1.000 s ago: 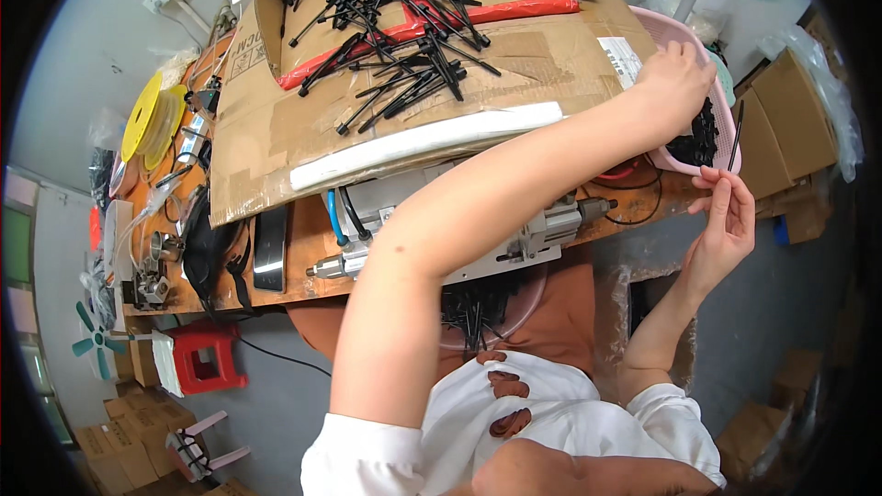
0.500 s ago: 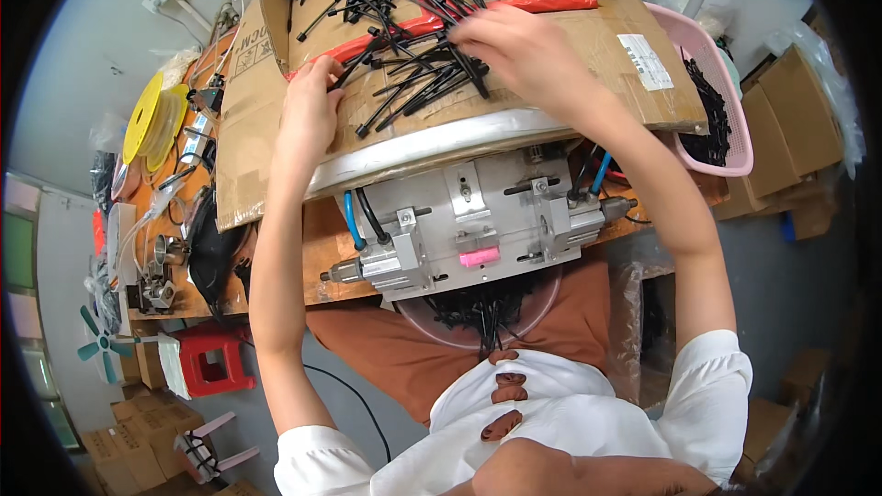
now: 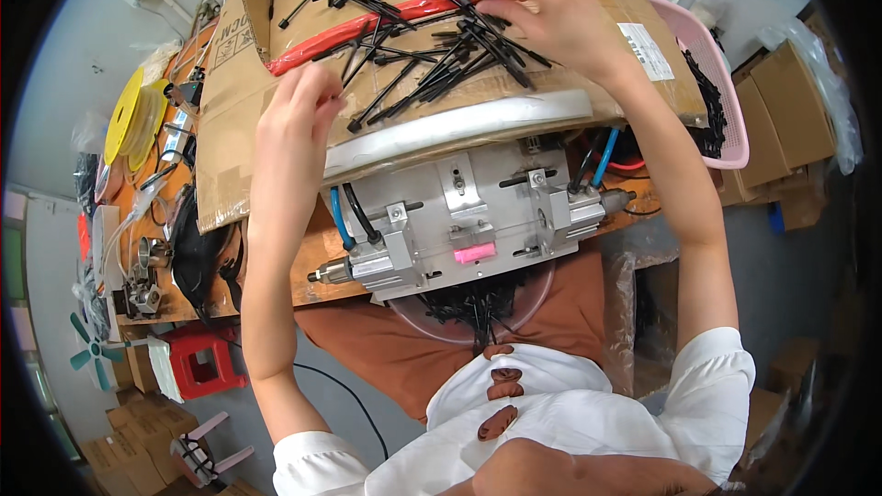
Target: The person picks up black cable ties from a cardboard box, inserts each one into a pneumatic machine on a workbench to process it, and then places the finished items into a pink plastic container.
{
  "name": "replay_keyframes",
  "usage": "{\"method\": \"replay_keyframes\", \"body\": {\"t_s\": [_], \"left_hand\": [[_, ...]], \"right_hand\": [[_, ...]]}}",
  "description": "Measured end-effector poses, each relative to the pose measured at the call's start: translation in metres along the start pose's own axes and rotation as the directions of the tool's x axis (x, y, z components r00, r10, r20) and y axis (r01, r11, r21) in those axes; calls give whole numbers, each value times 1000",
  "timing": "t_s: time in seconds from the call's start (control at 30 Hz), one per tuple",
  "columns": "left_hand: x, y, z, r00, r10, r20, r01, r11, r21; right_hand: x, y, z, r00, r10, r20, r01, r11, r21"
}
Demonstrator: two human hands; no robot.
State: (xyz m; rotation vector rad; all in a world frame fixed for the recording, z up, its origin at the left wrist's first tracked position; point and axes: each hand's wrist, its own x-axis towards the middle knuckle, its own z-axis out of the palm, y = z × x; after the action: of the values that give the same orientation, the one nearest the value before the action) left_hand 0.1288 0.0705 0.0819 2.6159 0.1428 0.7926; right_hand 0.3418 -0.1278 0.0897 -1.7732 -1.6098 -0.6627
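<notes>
Thin black rods (image 3: 450,64) with thicker knobbed ends lie in a loose heap on a flattened cardboard box (image 3: 230,119). At the heap's left edge is my left hand (image 3: 299,119), its fingers curled inward; their tips are partly hidden, and I cannot make out what they hold. My right hand (image 3: 560,18) reaches over the heap's right side, thumb and fingertips drawn together at the rods. Nearer me, below the cardboard's white-taped edge (image 3: 469,129), sits a metal fixture (image 3: 459,211) with a small pink block (image 3: 474,253).
A pink basket (image 3: 735,142) holding black parts stands at the right. On my lap, below the fixture, a round tub (image 3: 528,312) contains more rods. The left of the wooden table has a yellow spool (image 3: 124,119) and cables. A red stool (image 3: 207,367) stands on the floor.
My right hand has moved up and to the right over the heap. Several rods near it have shifted rightward. My left hand has drawn slightly back from the rods.
</notes>
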Motion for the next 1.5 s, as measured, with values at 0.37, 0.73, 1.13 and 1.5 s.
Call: {"method": "replay_keyframes", "body": {"t_s": [0.37, 0.73, 1.13, 1.5], "left_hand": [[-62, 26, -7, 995, 73, 65, -74, 997, 21], [-184, 117, 96, 984, -90, 152, 74, 992, 104], [-181, 114, 95, 973, -64, 221, 14, 976, 219], [-9, -19, 10, 998, 22, 54, -23, 999, 24]], "right_hand": [[-29, -55, -36, 899, 428, -90, -366, 850, 379], [-98, -81, -55, 786, 613, -86, -334, 536, 775], [-121, -144, -41, 736, 663, -138, -468, 644, 605], [-187, -210, 36, 878, 398, 265, -458, 859, 228]]}}
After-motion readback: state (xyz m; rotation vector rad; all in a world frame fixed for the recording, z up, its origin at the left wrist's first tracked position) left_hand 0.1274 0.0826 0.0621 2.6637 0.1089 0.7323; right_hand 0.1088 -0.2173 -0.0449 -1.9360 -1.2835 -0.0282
